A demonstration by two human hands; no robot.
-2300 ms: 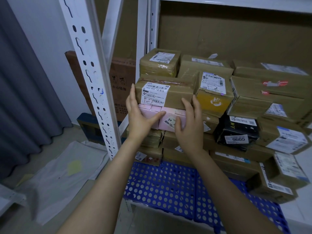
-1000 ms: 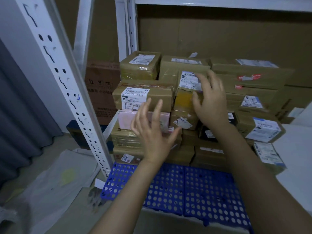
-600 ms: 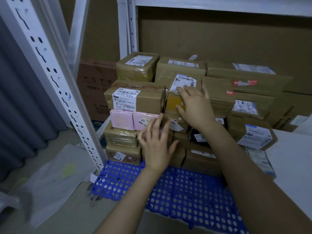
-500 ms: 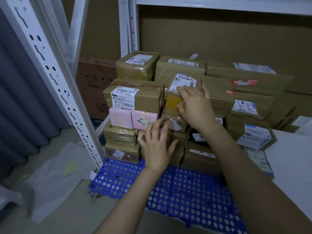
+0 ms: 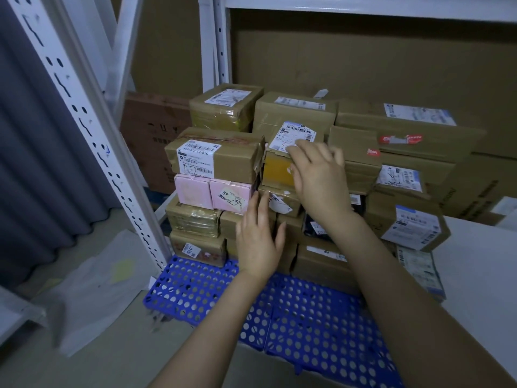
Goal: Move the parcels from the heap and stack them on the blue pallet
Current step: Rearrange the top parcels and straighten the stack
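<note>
While the right hand (image 5: 319, 175) rests spread fingers on the yellow parcel (image 5: 277, 170) high above the blue pallet (image 5: 279, 306), the left hand (image 5: 258, 238) presses flat nearer the pallet. The parcel is probably a light, stiff box, best gripped by opposite sides.

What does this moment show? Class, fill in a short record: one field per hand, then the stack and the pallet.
Left hand: open, fingers straight, at the front of the parcel stack, beside the pink boxes
Right hand: rests on the yellow-fronted parcel, fingers over its label
Stack: taped brown parcels in several layers
Blue pallet: perforated, carries the stack at its rear
</note>
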